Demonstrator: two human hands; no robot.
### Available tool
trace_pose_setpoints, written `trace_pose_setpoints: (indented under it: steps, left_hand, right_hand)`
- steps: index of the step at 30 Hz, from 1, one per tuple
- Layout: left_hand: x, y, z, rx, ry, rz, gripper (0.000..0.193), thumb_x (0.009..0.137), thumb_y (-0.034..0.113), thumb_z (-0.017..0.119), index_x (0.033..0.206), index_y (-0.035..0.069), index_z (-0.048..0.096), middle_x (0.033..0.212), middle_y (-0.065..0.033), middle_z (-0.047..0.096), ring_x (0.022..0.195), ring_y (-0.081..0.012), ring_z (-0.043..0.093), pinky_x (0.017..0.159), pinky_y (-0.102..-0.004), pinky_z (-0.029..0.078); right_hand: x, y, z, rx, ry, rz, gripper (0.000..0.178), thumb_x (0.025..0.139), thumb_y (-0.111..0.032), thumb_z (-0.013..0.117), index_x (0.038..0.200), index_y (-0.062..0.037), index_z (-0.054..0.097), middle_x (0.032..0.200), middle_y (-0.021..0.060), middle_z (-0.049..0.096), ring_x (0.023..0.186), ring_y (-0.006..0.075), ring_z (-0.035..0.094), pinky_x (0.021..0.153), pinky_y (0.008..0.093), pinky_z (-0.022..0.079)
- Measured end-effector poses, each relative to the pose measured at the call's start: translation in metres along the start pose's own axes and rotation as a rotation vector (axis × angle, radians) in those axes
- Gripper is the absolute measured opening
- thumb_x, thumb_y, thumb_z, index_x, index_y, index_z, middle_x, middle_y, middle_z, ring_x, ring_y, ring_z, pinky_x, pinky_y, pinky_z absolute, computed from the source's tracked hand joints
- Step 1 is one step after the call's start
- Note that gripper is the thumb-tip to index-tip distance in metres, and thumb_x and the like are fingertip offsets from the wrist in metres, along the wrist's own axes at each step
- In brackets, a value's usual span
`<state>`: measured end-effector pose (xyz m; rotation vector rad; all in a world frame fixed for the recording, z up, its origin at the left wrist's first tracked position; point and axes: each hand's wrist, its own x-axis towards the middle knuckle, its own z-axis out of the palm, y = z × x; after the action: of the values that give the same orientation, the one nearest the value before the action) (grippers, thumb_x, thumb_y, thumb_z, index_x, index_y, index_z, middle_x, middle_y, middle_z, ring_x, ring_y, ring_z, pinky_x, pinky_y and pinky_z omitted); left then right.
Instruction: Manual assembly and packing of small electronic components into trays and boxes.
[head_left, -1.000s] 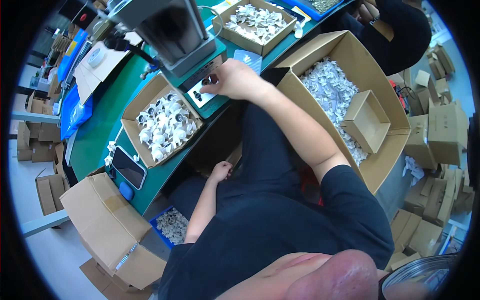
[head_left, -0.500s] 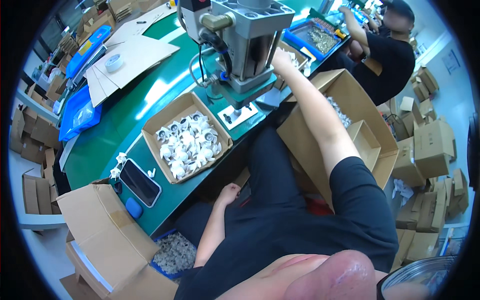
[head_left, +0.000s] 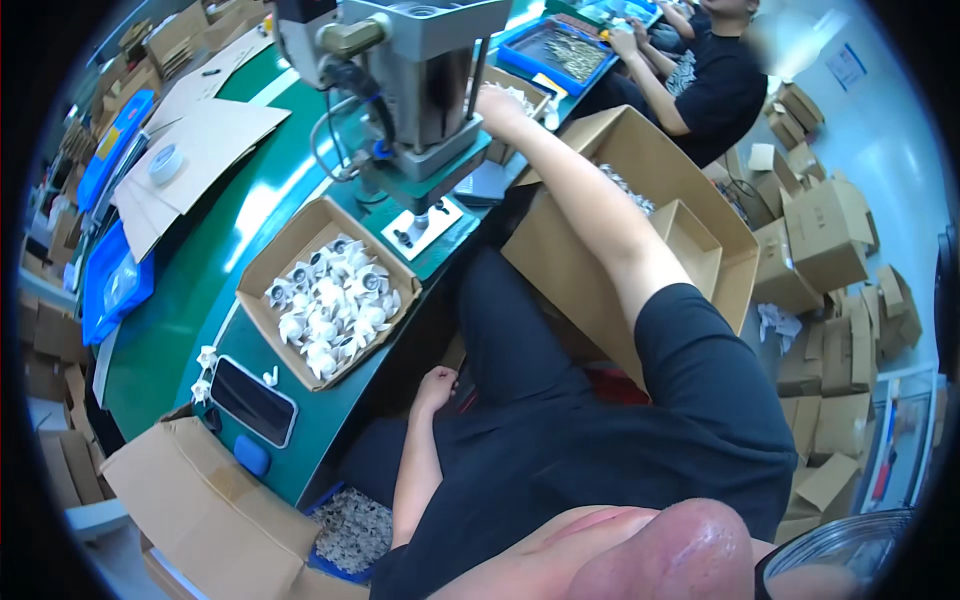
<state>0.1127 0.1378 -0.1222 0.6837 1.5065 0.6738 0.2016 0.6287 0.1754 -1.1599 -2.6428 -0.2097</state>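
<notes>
My right hand [head_left: 497, 102] is stretched out past the right side of the grey press machine [head_left: 420, 90], over a cardboard box of white parts [head_left: 525, 92] at the back. Whether it holds anything is hidden from view. My left hand [head_left: 435, 385] rests curled on my thigh with nothing in it. Below the press head lies a white fixture plate [head_left: 422, 228] with small dark pieces on it. An open box of white plastic parts [head_left: 330, 300] stands on the green table [head_left: 200, 290] in front of me.
A dark phone [head_left: 252, 400] lies at the table's near edge. A large open carton [head_left: 735, 250] with a smaller box [head_left: 695, 235] inside stands at my right. A co-worker [head_left: 715, 85] sits beyond at a blue tray [head_left: 565, 45]. Cartons [head_left: 830, 230] pile on the floor.
My right hand has left the fixture plate under the press and reached up and right, beyond the machine. My left hand has stayed on my thigh. The view has tilted upward.
</notes>
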Motion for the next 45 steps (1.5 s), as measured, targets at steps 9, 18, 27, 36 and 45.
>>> trace_pose_setpoints:
  steps: [9,18,27,36,45]
  left_hand:
    - [-0.003,-0.008,0.003,-0.005,-0.021,-0.050,0.017,0.101,0.017,0.054,0.106,0.003,0.064,0.084,-0.0048,0.067,0.067,-0.0130,0.062,0.057,-0.0296,0.049]
    - [0.002,0.003,0.005,0.017,-0.028,-0.039,0.018,0.101,0.017,0.055,0.105,0.003,0.064,0.085,-0.0045,0.067,0.067,-0.0128,0.062,0.057,-0.0293,0.049]
    - [0.002,-0.003,0.009,0.010,-0.023,0.022,0.019,0.100,0.018,0.055,0.104,0.003,0.066,0.085,-0.0043,0.068,0.067,-0.0120,0.062,0.057,-0.0285,0.048]
    - [-0.001,-0.018,0.008,0.006,0.007,0.097,0.023,0.101,0.024,0.056,0.097,0.003,0.066,0.077,-0.0039,0.065,0.065,-0.0130,0.061,0.059,-0.0304,0.048]
    - [0.010,-0.015,0.012,0.101,0.121,0.084,0.029,0.090,0.027,0.067,0.099,0.000,0.072,0.095,-0.0206,0.074,0.091,-0.0320,0.071,0.083,-0.0405,0.054]
  right_hand:
    - [-0.016,-0.027,-0.036,0.520,0.182,0.258,0.038,0.088,-0.033,0.067,0.107,0.0002,0.069,0.116,0.0192,0.071,0.106,0.0323,0.070,0.093,0.0421,0.056]
    - [-0.067,-0.063,-0.088,1.365,-0.043,0.285,0.019,0.096,-0.021,0.062,0.101,-0.0028,0.065,0.090,0.0039,0.065,0.077,0.0096,0.061,0.063,0.0277,0.051]
    - [-0.133,-0.120,-0.089,1.568,-0.129,0.130,0.010,0.100,-0.011,0.059,0.105,-0.0035,0.065,0.074,0.0010,0.062,0.055,0.0075,0.056,0.050,0.0231,0.047]
    - [-0.144,-0.115,-0.097,1.512,-0.324,0.189,0.012,0.094,-0.007,0.063,0.096,0.0047,0.067,0.085,0.0123,0.071,0.060,0.0177,0.067,0.057,0.0308,0.056]
    - [-0.158,-0.096,-0.080,1.566,-0.298,0.195,0.032,0.096,-0.018,0.073,0.111,0.0084,0.064,0.098,0.0148,0.071,0.069,0.0156,0.068,0.057,0.0244,0.056]
